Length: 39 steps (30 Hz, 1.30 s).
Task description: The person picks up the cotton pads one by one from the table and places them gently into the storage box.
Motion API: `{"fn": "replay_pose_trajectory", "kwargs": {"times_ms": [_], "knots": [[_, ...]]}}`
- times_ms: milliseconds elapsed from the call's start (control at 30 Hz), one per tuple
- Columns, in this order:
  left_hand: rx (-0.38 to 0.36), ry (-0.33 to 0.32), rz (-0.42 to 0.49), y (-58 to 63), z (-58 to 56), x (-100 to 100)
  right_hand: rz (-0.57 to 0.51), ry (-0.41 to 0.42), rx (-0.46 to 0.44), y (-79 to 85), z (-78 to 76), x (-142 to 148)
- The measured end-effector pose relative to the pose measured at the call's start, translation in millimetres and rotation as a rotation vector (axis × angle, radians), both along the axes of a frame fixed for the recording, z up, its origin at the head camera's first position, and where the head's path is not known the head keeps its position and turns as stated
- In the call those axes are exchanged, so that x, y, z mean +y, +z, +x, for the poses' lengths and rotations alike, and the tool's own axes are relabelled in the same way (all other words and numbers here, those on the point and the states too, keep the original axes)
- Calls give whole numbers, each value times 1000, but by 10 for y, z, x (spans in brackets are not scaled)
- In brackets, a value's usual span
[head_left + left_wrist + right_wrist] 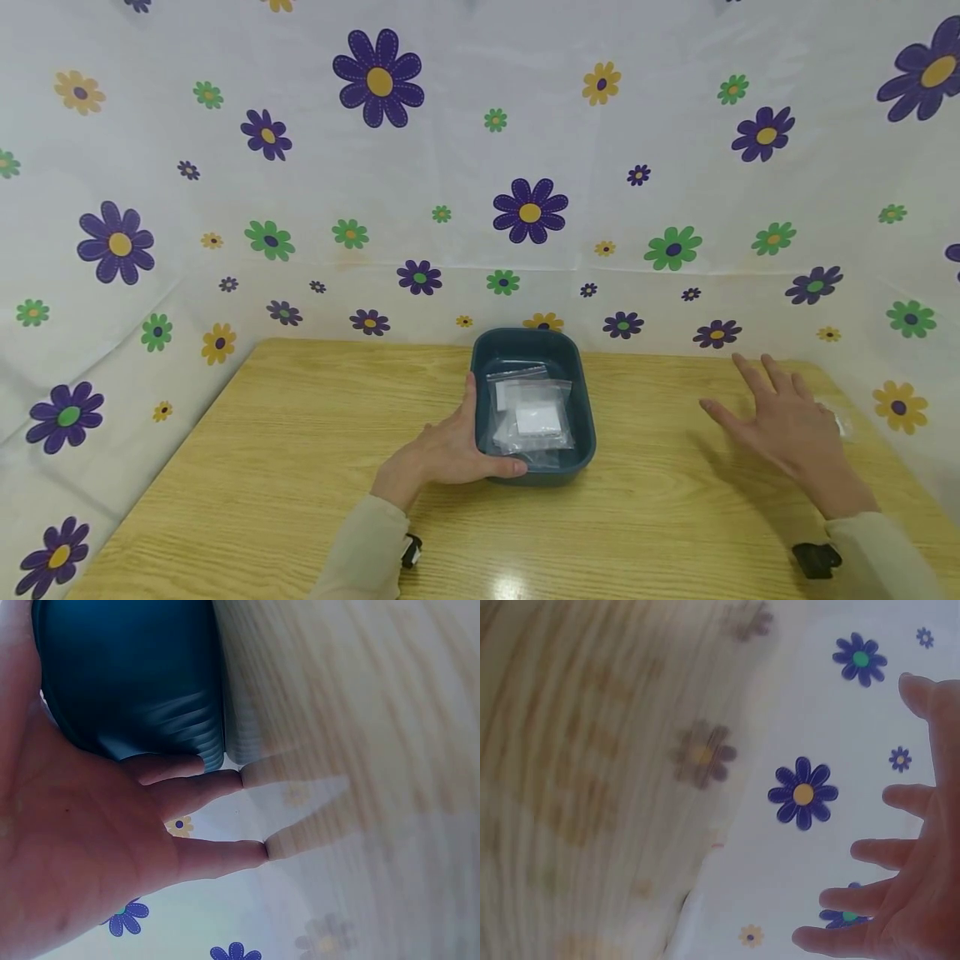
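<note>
A dark teal plastic bin (587,417) stands on the table, holding several clear zip bags (558,392) with white pieces inside. My left hand (453,446) touches its near left corner, the thumb along the near side and the fingers stretched along the left wall. In the left wrist view, straight fingers (217,859) of that hand reach down to the tabletop beside the bin (135,675). Away to the right, my right hand (783,425) is held over the table with spread fingers and nothing in it. Partly hidden behind it lies a small clear plastic item (843,422), its kind unclear.
The wooden table (315,450) reflects the light. White cloth (450,167) printed with flowers hangs behind it and along both sides. Each wrist wears a black strap device (816,560).
</note>
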<state>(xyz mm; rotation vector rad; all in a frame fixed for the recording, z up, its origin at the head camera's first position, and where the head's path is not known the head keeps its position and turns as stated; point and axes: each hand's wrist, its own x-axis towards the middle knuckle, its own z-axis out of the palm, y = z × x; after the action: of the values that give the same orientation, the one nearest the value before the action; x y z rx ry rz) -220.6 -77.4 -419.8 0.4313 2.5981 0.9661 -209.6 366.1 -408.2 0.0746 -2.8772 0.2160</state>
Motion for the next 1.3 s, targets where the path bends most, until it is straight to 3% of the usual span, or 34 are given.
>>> {"fn": "replay_pose_trajectory", "kwargs": {"times_ms": [400,600,900,1100,1300], "knots": [[-4,9,-35,25,11,5,44,-97,-64,-55,1,419],[-3,9,-27,13,1,5,31,-114,-100,-61,10,608],[-1,0,-5,18,6,1,-41,-95,-85,-174,-37,943],[-7,0,-9,15,7,-3,-114,-92,-141,-156,-53,1027],[-6,-4,7,21,5,-2,-112,-110,-233,-147,-76,1071]]}}
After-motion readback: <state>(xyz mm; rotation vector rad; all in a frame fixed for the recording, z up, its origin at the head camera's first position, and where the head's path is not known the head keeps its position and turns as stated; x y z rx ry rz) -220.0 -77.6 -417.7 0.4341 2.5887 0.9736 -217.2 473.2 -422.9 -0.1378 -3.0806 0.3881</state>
